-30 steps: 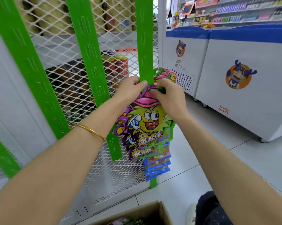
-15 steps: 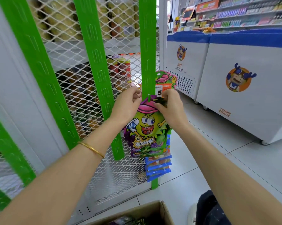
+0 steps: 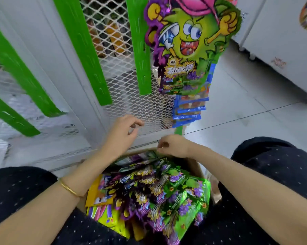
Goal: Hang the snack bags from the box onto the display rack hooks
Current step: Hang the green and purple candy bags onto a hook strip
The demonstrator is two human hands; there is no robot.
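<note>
Head view: looking down past both forearms into the open box (image 3: 195,166).
Gold bangle (image 3: 69,189): on the left wrist, nearest the camera.
Snack bags (image 3: 158,191): heaped in the box, under the hands and nearer than them; mostly green-and-purple foil, yellow ones toward the left-hand side.
Left hand (image 3: 124,131): above the far left corner of the box, fingers loosely curled, holding nothing.
Right hand (image 3: 174,146): just beside the left, low over the far rim, fingers curled in; impossible to tell whether anything is pinched.
Handling, as a judgement: light, crinkly, glossy film, likely to slide against neighbouring bags; puffed middle probably soft, contents perhaps crushable.
Where to take hold: by the flat top seal, thumb and forefinger either side of the hang hole, leaving the hole free for the hook; no squeezing of the belly.
Blue packs (image 3: 189,106): beyond the right hand, stacked between it and the bag above.
Hung bag (image 3: 193,41): above and beyond the right hand, well apart, hanging front-out.
Green rack strips (image 3: 142,50): upright on white mesh (image 3: 131,106), beyond the left hand.
Freezer (image 3: 281,32): farthest, off to the right-hand side.
</note>
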